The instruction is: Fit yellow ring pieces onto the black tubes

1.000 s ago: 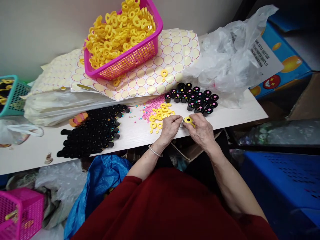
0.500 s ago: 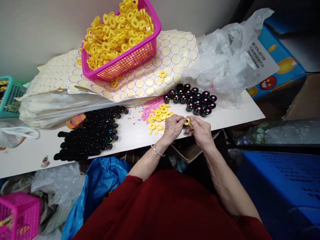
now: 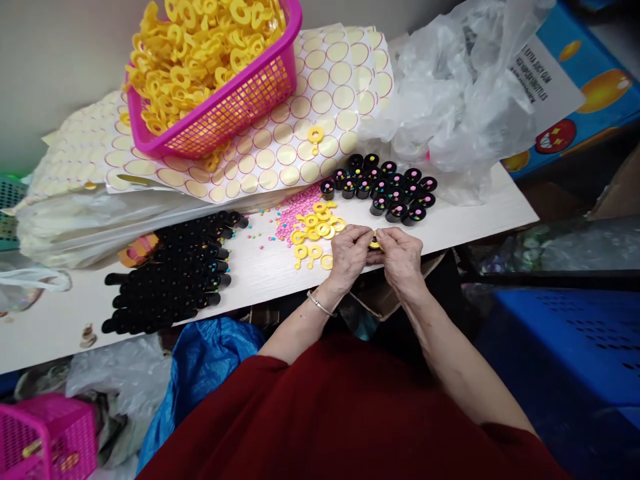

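Just below the middle of the frame, the left hand [image 3: 350,253] and the right hand [image 3: 403,257] meet at the front edge of the white tabletop [image 3: 475,213]. Both are closed narrowly, fingertips pinching one yellow ring piece [image 3: 375,242] from either side. Only a sliver of it shows between the thumbs, so I cannot tell whether anything is attached to it. A thin bracelet [image 3: 320,305] sits on the left wrist.

Just left of the left hand lie loose yellow rings [image 3: 313,233], about ten, touching a scatter of pink beads [image 3: 300,207] too small to count. Above the hands stands a cluster of upright black caps [image 3: 385,190] with coloured dots on top, about sixteen or seventeen. At centre left a pile of black tubes [image 3: 170,273] lies on its side, packed too densely to count.

Three baskets show:
- a pink basket [image 3: 225,120] at upper left, heaped with yellow rings
- a teal basket [image 3: 7,200] at the left edge
- a second pink basket [image 3: 45,433] at lower left

The heaped basket rests on sheets of round stickers [image 3: 325,87], and a single yellow ring [image 3: 315,137] lies on them. There is also one clear plastic bag [image 3: 450,100] at upper right, one blue carton [image 3: 600,87] behind it, and one blue crate [image 3: 565,360] at lower right.
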Motion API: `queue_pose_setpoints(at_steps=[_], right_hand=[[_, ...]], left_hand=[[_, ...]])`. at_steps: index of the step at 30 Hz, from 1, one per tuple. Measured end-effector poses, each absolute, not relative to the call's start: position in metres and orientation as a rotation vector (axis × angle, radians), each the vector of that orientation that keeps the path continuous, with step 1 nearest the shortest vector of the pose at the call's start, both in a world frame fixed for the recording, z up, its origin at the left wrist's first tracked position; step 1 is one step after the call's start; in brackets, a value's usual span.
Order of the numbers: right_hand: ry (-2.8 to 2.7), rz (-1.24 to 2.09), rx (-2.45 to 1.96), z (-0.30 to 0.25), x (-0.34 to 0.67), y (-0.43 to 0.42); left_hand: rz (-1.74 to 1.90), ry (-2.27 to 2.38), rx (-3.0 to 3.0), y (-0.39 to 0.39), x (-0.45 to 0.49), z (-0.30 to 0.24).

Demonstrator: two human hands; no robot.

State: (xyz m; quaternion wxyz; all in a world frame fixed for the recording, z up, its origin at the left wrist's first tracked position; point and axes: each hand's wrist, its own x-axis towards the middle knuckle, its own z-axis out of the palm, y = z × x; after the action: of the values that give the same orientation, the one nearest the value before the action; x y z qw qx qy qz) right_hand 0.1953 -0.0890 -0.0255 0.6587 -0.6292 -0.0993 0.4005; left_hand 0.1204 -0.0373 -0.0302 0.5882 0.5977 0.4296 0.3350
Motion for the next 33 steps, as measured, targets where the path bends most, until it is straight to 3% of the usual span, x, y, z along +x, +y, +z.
queue_pose_setpoints(at_steps=[9, 15, 33], right_hand=[[-0.140, 0.977, -1.413, -0.015, 0.194, -0.087], [-0.129, 1.002, -1.410, -0.014, 0.197, -0.085], [-0.204, 0.873, -1.456, -0.023, 0.192, -0.085]], left_hand=[[0.629, 1.032, 1.254, -0.038, 0.121, -0.024], [0.787, 0.958, 1.292, -0.043, 0.123, -0.022], [0.667, 0.992, 1.063, -0.040, 0.124, -0.020]])
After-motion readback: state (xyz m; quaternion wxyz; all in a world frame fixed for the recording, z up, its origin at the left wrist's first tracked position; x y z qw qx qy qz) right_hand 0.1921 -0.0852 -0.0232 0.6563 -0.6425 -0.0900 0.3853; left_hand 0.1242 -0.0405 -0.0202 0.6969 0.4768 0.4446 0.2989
